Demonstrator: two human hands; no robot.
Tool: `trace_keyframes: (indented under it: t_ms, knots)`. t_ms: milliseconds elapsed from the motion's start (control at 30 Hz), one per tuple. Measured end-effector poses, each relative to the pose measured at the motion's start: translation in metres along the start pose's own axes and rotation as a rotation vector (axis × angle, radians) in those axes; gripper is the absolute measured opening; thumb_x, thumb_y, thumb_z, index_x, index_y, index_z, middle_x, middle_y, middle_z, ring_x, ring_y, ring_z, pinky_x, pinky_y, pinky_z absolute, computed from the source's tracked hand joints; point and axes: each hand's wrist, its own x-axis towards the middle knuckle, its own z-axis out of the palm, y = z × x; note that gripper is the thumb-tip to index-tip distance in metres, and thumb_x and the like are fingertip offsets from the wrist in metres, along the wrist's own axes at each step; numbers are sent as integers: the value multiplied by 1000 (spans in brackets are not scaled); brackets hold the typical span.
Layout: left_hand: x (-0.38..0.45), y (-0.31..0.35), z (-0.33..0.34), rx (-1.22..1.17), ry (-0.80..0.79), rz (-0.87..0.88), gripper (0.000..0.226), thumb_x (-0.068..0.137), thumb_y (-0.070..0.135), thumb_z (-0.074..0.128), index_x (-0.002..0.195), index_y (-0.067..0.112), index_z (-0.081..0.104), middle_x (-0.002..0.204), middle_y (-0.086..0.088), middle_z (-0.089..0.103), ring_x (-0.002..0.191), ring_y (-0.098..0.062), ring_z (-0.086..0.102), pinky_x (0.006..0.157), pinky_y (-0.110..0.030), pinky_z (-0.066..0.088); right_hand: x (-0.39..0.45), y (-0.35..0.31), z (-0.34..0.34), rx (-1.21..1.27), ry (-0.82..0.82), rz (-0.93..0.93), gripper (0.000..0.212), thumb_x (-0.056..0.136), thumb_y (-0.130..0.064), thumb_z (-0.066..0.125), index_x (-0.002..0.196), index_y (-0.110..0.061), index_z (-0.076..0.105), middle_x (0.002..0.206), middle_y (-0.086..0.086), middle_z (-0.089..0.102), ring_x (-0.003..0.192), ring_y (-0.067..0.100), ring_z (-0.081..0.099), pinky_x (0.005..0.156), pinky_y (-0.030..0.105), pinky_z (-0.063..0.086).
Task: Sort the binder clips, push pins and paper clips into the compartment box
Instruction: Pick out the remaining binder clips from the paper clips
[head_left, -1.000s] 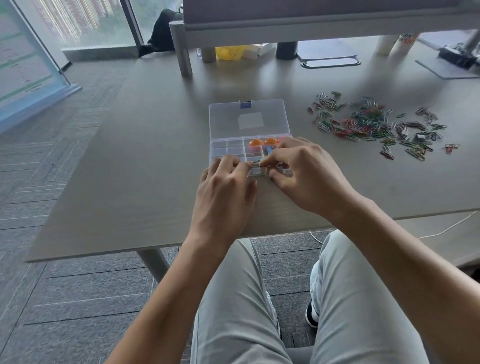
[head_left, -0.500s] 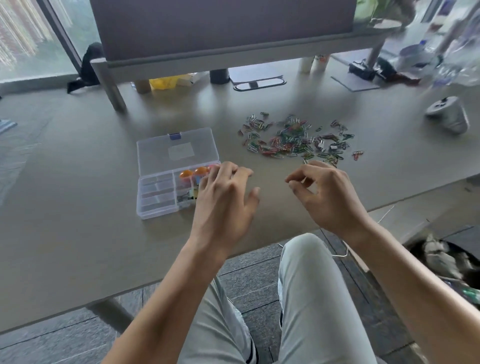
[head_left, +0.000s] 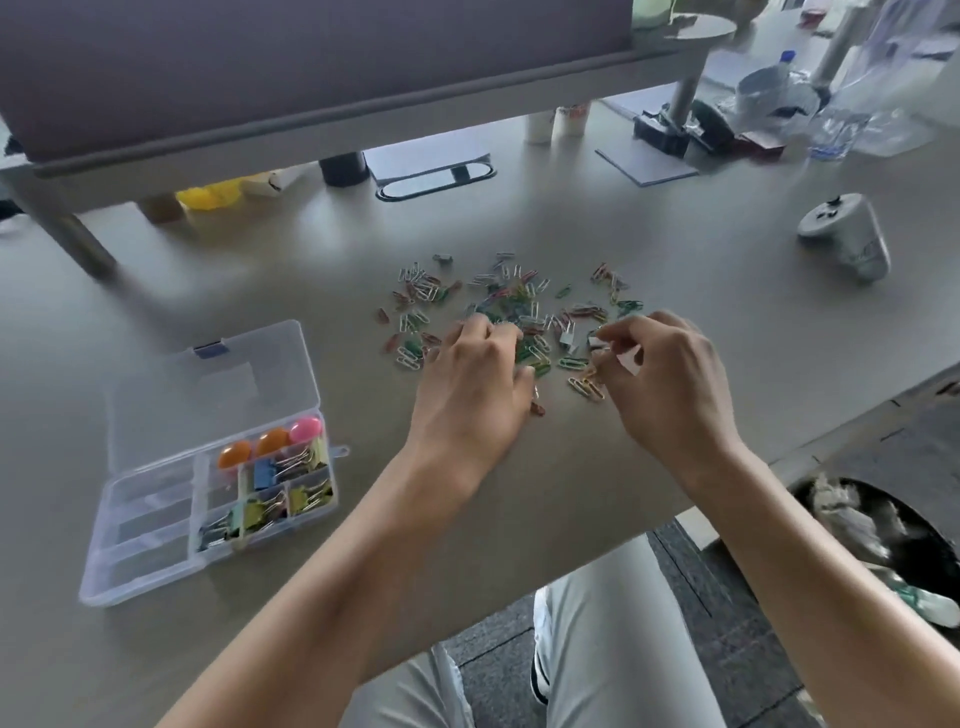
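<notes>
Both hands are down over the near edge of the scattered paper clips (head_left: 498, 306), which lie loose on the table (head_left: 675, 249) in a mixed-colour spread, right of and beyond the compartment box (head_left: 150, 525). The left hand (head_left: 475, 387) sits knuckles-up with fingers curled down into the clips; whether it actually grips any, I cannot tell, since the fingertips are hidden under the hand. The right hand (head_left: 670, 384) has its fingers drawn in to a narrow pinch at the thumb side, apparently on something small and pale, possibly a clip, too small and blurred to name. The box lies near left, well apart from the pile, its clear lid (head_left: 208, 379) thrown back flat on the far side. Its right-hand compartments already hold binder clips (head_left: 280, 473) in blue, yellow and green, and three round-headed push pins (head_left: 270, 441), orange and pink, along the far row. The left-hand compartments look unfilled. Judged step: gathering paper clips, the last of the three kinds to be sorted. The next move calls for closing on a small bunch without snagging tangled neighbours, then carrying it left across open table to one of the vacant left compartments, not in among the binder clips. A grey can (head_left: 852, 234) lies on its side far right.
</notes>
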Motion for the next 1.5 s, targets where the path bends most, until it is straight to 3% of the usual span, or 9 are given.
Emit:
trace_keyframes:
  t_ms: [267,767,867,967,1067,1133,1200,1333,1500]
  knots:
    - [57,11,33,-43,-104,99,31,91,20,67,122,18,70,104,-4,62,106,-25,57,90,-40,50,35,27,9,36,-147,-16,22,89,-29,74,110,-28,79,101,-4,64,106,21,59,86,29,44]
    - [59,-1,32,-276,70,74,4,87,18,68,90,18,71,83,6,66,81,-12,61,76,-34,52,30,28,11,72,-150,-80,10,98,-28,62,102,-24,71,101,-4,61,103,21,55,83,38,49]
    - [57,4,23,-517,73,-98,7,90,15,63,89,16,69,78,1,69,66,-10,60,62,-25,50,29,28,11,60,-142,-98,11,99,-27,61,102,-22,70,102,-3,62,103,22,55,82,40,51]
    - [62,8,16,-1030,33,-373,16,95,7,51,87,10,65,74,-9,67,56,-14,50,50,-26,41,30,28,13,22,-151,-132,15,103,-27,55,103,-17,67,104,1,61,104,24,52,84,42,49]
    - [66,12,10,-1578,-83,-647,22,93,-2,38,90,3,59,72,-11,59,54,-16,47,47,-27,41,31,28,14,14,-106,-139,19,105,-27,51,102,-14,65,104,3,62,102,26,52,84,39,46]
    - [65,12,9,-1700,-156,-726,24,89,-3,35,94,0,59,72,-11,58,53,-15,48,46,-26,43,31,28,10,171,-27,-66,17,105,-24,51,99,-14,64,99,1,65,93,22,57,79,35,47]
    - [63,12,12,-1458,-180,-632,20,92,0,43,97,0,62,73,-7,57,54,-13,47,48,-26,42,32,26,0,471,11,133,17,106,-18,51,97,-12,64,90,0,71,74,14,60,66,26,49]
    - [57,13,29,-472,0,-139,6,89,25,71,88,19,73,64,9,54,55,-3,45,54,-21,38,34,23,-16,1065,-31,498,21,108,-9,48,97,-4,66,80,8,69,62,13,55,51,25,50]
    - [53,21,45,-180,-5,41,18,85,35,74,95,21,73,90,2,67,73,-18,61,68,-30,48,42,25,-28,1589,-154,818,28,104,-6,40,99,2,66,79,13,69,61,18,62,55,26,55]
